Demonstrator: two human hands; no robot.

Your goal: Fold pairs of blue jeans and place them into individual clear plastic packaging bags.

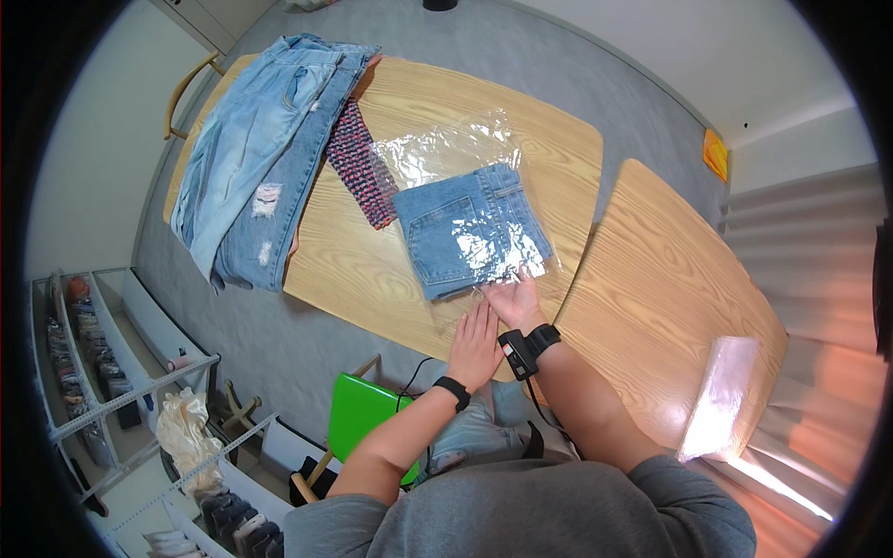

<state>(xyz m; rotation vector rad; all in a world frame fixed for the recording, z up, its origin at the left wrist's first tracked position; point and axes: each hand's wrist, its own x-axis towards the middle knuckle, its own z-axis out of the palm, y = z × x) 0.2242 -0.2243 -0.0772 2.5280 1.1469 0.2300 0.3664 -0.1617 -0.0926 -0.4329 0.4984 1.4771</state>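
Loose jeans (279,158) heaped on table's (344,279) left end; knit piece (361,163) beside them. Folded jeans (437,237) near table's right end, in clear bag (442,153) (heavy glare). Left hand (477,346) by bag's near edge, fingers straight, together. Right hand (516,302) touches that edge; can't tell if fingers pinch it. Plastic stack (721,391) on second table (670,279).

Left wooden table (335,270) with loose jeans (270,158), speckled fabric (361,163), plastic-covered folded denim (445,237); right table (651,279) with shiny plastic (721,395).
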